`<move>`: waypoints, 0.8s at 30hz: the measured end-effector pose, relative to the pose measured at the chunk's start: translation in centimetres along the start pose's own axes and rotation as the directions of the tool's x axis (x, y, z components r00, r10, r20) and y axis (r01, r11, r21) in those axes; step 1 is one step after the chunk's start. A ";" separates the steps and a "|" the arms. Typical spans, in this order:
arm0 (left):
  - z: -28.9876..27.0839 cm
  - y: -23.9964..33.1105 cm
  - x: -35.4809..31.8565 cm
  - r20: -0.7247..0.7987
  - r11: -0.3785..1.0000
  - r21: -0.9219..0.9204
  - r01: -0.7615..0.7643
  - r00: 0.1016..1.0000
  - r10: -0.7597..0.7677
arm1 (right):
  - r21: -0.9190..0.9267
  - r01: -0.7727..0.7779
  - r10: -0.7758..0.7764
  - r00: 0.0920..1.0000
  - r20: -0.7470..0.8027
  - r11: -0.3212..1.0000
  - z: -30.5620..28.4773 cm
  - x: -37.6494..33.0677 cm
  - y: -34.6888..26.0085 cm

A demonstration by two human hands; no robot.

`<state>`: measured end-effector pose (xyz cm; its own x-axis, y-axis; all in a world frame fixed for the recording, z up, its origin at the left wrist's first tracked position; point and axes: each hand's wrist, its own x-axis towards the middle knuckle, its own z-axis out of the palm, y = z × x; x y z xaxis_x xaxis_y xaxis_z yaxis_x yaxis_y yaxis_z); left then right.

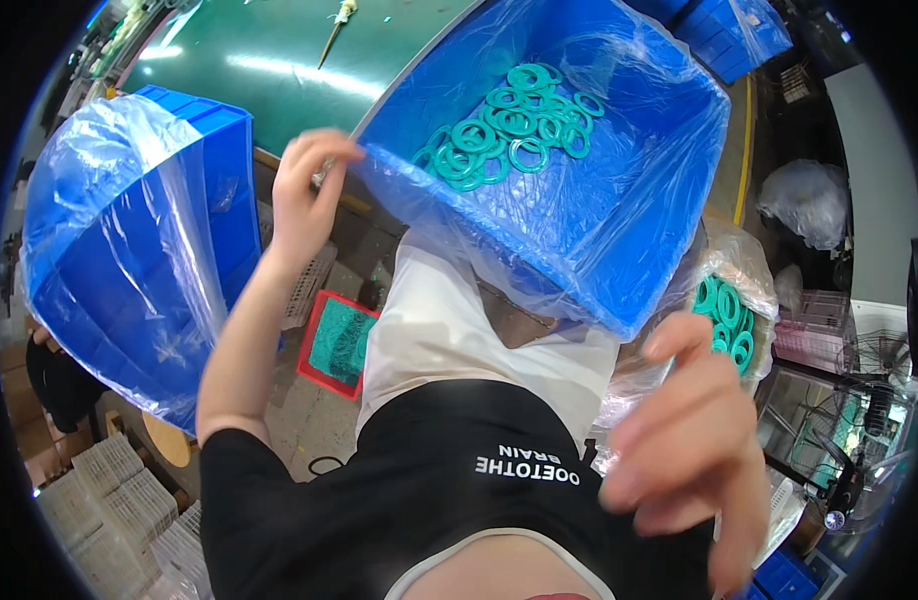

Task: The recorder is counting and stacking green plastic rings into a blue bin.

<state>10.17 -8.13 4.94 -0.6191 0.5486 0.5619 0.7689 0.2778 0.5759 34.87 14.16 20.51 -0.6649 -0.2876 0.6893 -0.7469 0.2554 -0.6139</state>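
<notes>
My left hand is raised beside the left edge of a blue bin lined with clear plastic. Its fingers are curled toward the thumb, and a small pale bit shows between them, too small to name. Several green rings lie heaped inside the bin, toward its far left part. My right hand hangs in the air at the lower right, close to the camera and blurred. Its fingers are bent but apart, with nothing seen in them. Beyond it, more green rings sit in a plastic-lined container.
On the left stands another blue bin draped with clear plastic. A red tray of small green pieces is on the floor by my leg. A green table lies at the back, and a fan stands at the right.
</notes>
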 end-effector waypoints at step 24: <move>15.0 -18.0 24.4 0.160 0.778 -0.465 0.422 0.905 -0.394 | 0.622 -0.742 0.962 -0.122 0.244 -0.251 22.2 -14.1 56.8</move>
<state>-16.42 12.13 -0.64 -0.8378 0.5132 0.1861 0.2630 0.0806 0.9614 1.84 12.23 -32.60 -0.6376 0.0558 -0.7683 0.6814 -0.4245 -0.5963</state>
